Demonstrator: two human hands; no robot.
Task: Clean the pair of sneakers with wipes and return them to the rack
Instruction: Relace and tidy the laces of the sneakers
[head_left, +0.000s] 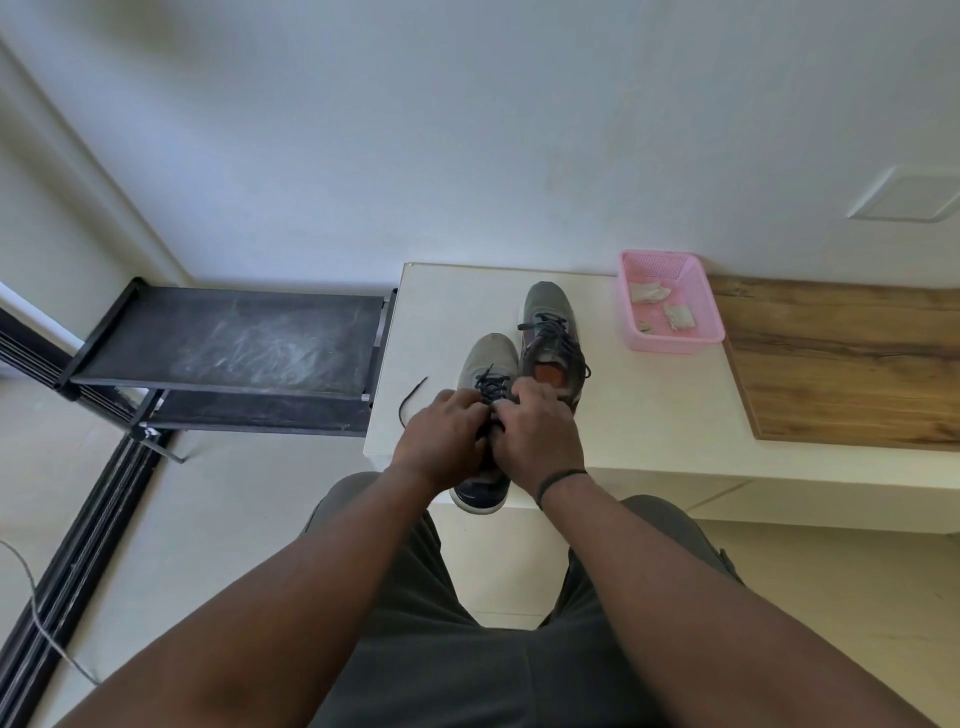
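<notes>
Two grey sneakers with dark laces stand side by side on a white table (649, 415). The near sneaker (488, 358) has its heel hanging over the table's front edge. My left hand (441, 441) and my right hand (540, 436) both grip it at the laces and collar, fingers curled. One loose lace end (413, 397) trails to the left on the table. The far sneaker (550, 322) stands just right of it, untouched, its orange insole showing. Several used, dirty wipes (649, 293) lie in a pink basket (675, 338).
A black shoe rack (234, 338) with a dusty top shelf stands left of the table, against the wall. A wooden board (841, 358) covers the table's right part. My legs in dark trousers are below the table edge. A cable lies on the floor at left.
</notes>
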